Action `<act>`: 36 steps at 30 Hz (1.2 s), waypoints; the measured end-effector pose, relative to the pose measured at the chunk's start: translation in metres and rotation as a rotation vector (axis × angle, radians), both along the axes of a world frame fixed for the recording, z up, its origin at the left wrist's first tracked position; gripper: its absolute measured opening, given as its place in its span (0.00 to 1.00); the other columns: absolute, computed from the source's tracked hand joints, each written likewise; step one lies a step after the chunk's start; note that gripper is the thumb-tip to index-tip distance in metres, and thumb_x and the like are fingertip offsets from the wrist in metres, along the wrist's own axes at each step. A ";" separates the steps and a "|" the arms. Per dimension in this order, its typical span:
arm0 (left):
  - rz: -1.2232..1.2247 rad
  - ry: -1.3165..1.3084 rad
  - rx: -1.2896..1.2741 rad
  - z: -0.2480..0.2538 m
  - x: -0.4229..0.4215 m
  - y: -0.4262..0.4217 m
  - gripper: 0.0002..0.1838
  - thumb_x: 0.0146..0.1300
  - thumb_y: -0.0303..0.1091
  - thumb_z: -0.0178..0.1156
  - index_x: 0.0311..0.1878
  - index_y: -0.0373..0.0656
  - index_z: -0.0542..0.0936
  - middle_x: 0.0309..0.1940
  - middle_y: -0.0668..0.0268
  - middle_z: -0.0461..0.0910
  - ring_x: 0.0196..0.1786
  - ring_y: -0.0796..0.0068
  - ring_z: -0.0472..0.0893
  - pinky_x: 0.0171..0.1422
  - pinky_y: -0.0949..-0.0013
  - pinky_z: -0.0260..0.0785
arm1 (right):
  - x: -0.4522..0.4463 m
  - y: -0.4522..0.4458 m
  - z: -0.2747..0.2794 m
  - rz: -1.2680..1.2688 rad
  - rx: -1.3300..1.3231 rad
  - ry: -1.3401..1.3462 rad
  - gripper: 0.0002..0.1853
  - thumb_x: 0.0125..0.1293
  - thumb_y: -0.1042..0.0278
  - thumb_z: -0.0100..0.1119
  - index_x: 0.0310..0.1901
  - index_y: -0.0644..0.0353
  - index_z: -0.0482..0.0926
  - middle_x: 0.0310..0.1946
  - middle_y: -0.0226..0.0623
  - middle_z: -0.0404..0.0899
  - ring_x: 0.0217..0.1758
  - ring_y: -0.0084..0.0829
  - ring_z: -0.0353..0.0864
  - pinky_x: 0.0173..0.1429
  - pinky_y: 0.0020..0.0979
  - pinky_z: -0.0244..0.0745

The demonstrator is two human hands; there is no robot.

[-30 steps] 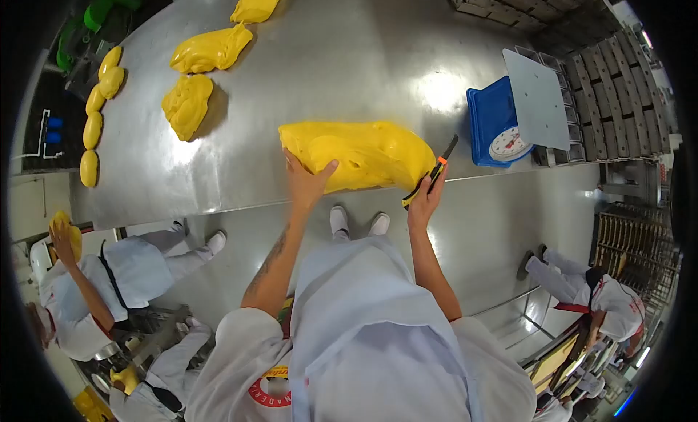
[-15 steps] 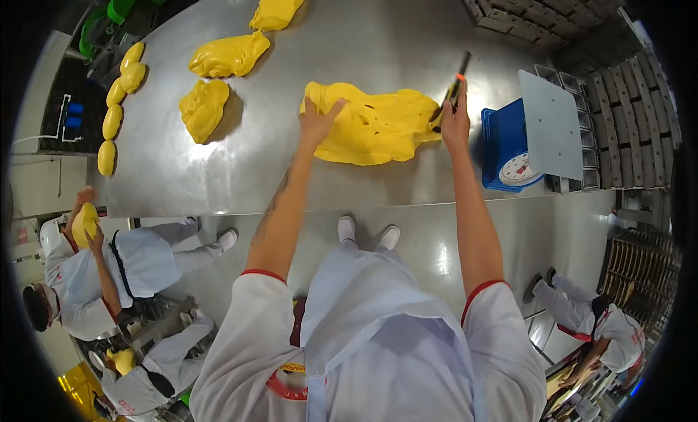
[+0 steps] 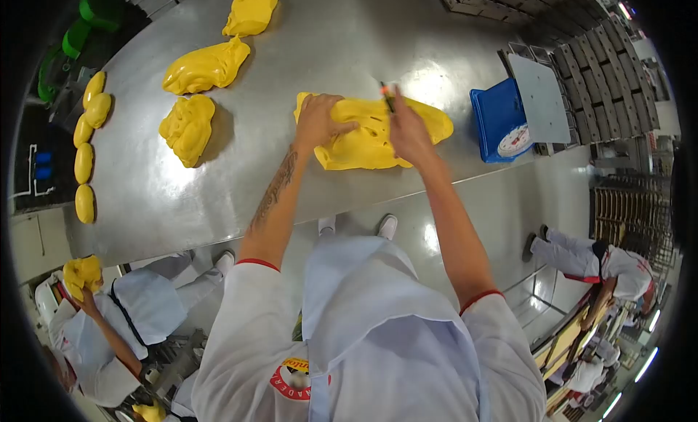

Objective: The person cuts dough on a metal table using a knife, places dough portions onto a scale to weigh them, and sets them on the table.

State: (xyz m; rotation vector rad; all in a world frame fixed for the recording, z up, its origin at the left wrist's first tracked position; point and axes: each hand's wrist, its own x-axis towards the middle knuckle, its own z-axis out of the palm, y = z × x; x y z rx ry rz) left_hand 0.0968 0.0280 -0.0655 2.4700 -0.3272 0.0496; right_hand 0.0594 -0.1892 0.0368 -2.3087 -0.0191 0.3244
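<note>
A large, soft slab of yellow dough (image 3: 356,154) with several holes in its top lies on the metal table in front of me. My left hand (image 3: 320,121) presses on its left end, thumb spread away from the fingers. Over the dough's middle-right part is my right hand (image 3: 408,131), closed around a slim dark knife-like tool (image 3: 387,96) with an orange band. The tool's lower end is hidden by the hand, so I cannot tell whether it touches the dough.
Left on the metal table (image 3: 269,182) sit three yellow dough lumps (image 3: 187,129) and a row of smooth dough pieces (image 3: 83,162). A blue dial scale (image 3: 498,120) stands right, before stacked metal pans (image 3: 607,84). A co-worker (image 3: 138,305) at left holds yellow dough; others work at lower right.
My right hand has moved left with the tool, from the dough's right end to over its middle-right part. My left hand lies further onto the dough. The view has turned slightly.
</note>
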 end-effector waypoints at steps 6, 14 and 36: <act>0.077 -0.146 -0.200 -0.028 -0.020 0.023 0.29 0.48 0.51 0.76 0.49 0.40 0.85 0.51 0.57 0.82 0.58 0.52 0.76 0.67 0.54 0.67 | 0.005 0.064 -0.075 0.218 -0.583 -0.236 0.35 0.67 0.76 0.50 0.77 0.64 0.56 0.35 0.60 0.81 0.36 0.55 0.85 0.38 0.49 0.81; 0.056 -0.111 -0.349 -0.049 -0.021 0.044 0.27 0.48 0.47 0.75 0.47 0.38 0.87 0.52 0.56 0.84 0.60 0.56 0.79 0.80 0.55 0.57 | -0.117 0.040 -0.096 0.169 -0.569 -0.319 0.47 0.56 0.85 0.53 0.80 0.57 0.51 0.27 0.55 0.73 0.27 0.56 0.79 0.31 0.51 0.76; 0.016 0.018 0.013 -0.018 -0.033 0.022 0.23 0.58 0.46 0.61 0.51 0.41 0.87 0.52 0.57 0.85 0.64 0.57 0.77 0.77 0.54 0.61 | -0.040 0.070 -0.062 0.085 -0.307 -0.172 0.36 0.58 0.79 0.57 0.72 0.62 0.66 0.32 0.57 0.83 0.38 0.57 0.84 0.44 0.51 0.80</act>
